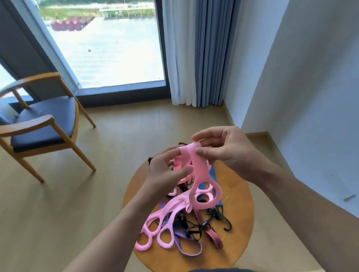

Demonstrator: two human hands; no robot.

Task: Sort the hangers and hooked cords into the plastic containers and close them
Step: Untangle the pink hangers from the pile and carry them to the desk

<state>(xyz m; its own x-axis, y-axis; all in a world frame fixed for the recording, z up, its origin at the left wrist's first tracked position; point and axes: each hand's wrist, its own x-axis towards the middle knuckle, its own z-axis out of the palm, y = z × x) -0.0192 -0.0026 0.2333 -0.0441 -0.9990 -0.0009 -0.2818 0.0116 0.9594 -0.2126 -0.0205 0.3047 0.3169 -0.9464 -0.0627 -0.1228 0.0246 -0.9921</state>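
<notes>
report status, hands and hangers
Left hand and right hand pinch one pink hanger above the round table. Remaining hangers and hooked cords tangled in a pile. No containers in view.

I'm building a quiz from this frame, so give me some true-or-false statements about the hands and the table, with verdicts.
1. The left hand and right hand hold a pink hanger above the table. True.
2. The table is square. False: it is round.
3. Hooked cords lie in the pile on the table. True.
4. An open plastic container stands on the table. False: none is in view.
5. The chair stands at the right. False: it is at the left.
</notes>
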